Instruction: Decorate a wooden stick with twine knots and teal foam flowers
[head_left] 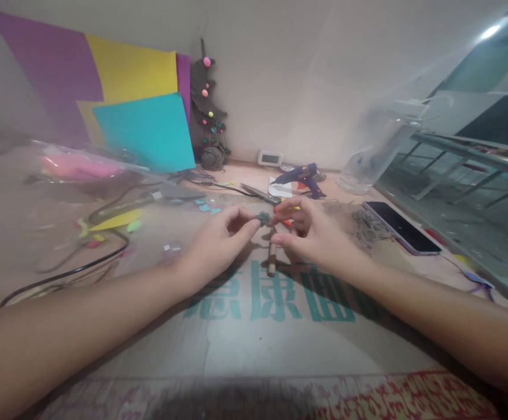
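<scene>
A small teal-and-grey piece [263,219], too small to name, is pinched between the thumb and fingers of my left hand [225,236]. Close to its right side is my right hand [308,227], its fingers curved and its thumb apart from them. I see nothing plainly held there. Below the right thumb a short brown stick-like piece [272,262] lies on the printed sheet [245,344], its upper end partly hidden. Scissors [262,194] lie just beyond the hands, their handles partly covered by my right fingers.
Behind are a dark blue glue gun [300,178], a small white display [270,158] and a grey tree-shaped decoration [210,111] with coloured balls. Grey cord [370,226], a phone [402,227] and a clear jug [367,154] stand or lie right. Left are a black cable [74,270] and coloured sheets [144,134].
</scene>
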### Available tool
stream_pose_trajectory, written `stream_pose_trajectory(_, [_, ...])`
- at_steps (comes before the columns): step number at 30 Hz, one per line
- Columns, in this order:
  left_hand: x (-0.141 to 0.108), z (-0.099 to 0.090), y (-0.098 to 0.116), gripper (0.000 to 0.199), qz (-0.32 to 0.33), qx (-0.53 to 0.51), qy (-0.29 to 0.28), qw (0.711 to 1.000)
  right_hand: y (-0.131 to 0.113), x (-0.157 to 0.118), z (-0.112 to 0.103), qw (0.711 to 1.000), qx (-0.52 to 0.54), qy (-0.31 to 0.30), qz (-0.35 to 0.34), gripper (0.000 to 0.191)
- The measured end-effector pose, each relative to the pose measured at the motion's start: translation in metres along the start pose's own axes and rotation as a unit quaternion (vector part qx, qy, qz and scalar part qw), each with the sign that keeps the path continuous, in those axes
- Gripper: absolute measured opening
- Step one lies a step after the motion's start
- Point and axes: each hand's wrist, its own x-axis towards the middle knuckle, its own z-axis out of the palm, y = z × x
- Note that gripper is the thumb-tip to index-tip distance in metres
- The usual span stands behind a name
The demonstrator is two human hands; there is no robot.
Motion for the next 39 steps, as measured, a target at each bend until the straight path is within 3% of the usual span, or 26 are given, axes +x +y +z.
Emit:
stream_pose_trajectory(3, [-0.001,0.000,0.002,0.018,0.003,0.011,0.003,1.000,0.005,-0.003,0.004,1.000,-0.021,-0.003,-0.011,0.034])
stream_pose_trajectory(5, [-0.001,0.000,0.002,0.018,0.000,0.009,0.001,1.000,0.007,-0.005,0.003,0.991,-0.103,0.026,-0.082,0.016])
stream_pose_trajectory(7, [-0.001,0.000,0.001,0.018,0.002,0.003,-0.001,1.000,0.006,-0.007,0.000,0.964,-0.200,0.053,-0.170,0.005])
stream_pose_trajectory(10, [-0.001,0.000,0.000,0.017,0.008,0.001,-0.001,1.000,0.004,-0.006,-0.002,0.931,-0.273,0.058,-0.235,0.013])
stream_pose_trajectory(16, [-0.002,0.000,0.000,0.017,0.012,-0.014,-0.013,1.000,0.007,-0.007,-0.001,0.928,-0.279,0.026,-0.244,0.016])
stream_pose_trajectory(20, [-0.003,0.000,-0.001,0.018,0.017,-0.038,-0.020,0.999,0.007,-0.010,-0.004,0.947,-0.249,0.033,-0.202,0.021])
stream_pose_trajectory(24, [-0.004,0.000,0.000,0.018,0.024,-0.035,-0.020,0.999,0.000,-0.006,-0.006,0.980,-0.122,0.098,-0.124,0.019])
stream_pose_trajectory(28, [-0.004,0.000,0.004,0.017,0.035,0.005,-0.020,0.999,-0.002,-0.003,-0.001,0.999,0.014,0.045,-0.023,0.016])
stream_pose_trajectory(32, [-0.004,-0.001,0.006,0.018,0.048,0.037,-0.034,0.998,0.003,-0.004,0.006,0.988,0.150,-0.029,0.037,0.024])
stream_pose_trajectory(39, [-0.006,-0.001,0.004,0.017,0.071,0.055,-0.043,0.995,0.005,-0.005,0.012,0.971,0.233,-0.024,0.043,0.019])
